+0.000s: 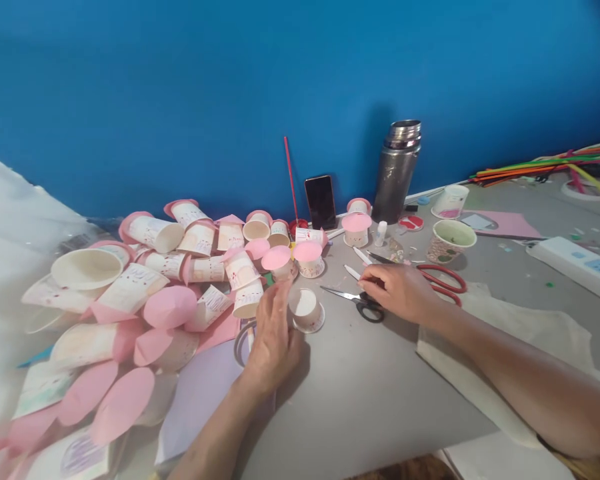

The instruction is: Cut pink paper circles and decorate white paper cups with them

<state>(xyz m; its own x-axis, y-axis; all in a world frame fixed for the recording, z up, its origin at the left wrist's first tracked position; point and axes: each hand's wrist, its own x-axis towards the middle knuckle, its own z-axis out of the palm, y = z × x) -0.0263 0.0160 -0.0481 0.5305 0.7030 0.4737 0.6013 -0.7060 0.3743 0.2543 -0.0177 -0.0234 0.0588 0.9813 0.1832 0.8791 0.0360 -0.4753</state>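
Note:
My left hand (pixel 274 333) is at the left side of a small white paper cup (pixel 305 305), its fingers curled against it. The cup stands upside down, with its patterned rim on the table. My right hand (pixel 397 290) is further right, fingertips pinched together at the end of a white pen (pixel 351 272). Just under that hand lie black-handled scissors (pixel 369 311), blades pointing left. Red-handled scissors (pixel 445 277) lie beyond the wrist. Beside my left hand, a roll of tape (pixel 241 343) is partly hidden by it.
Many paper cups with pink paper discs (pixel 170 307) are piled on the left. At the back stand a phone (pixel 321 202), a steel flask (pixel 397 173) and a glue bottle (pixel 381 232). Rightward are a green-lined cup (pixel 451 241), a cloth (pixel 520 333) and a power strip (pixel 580 267).

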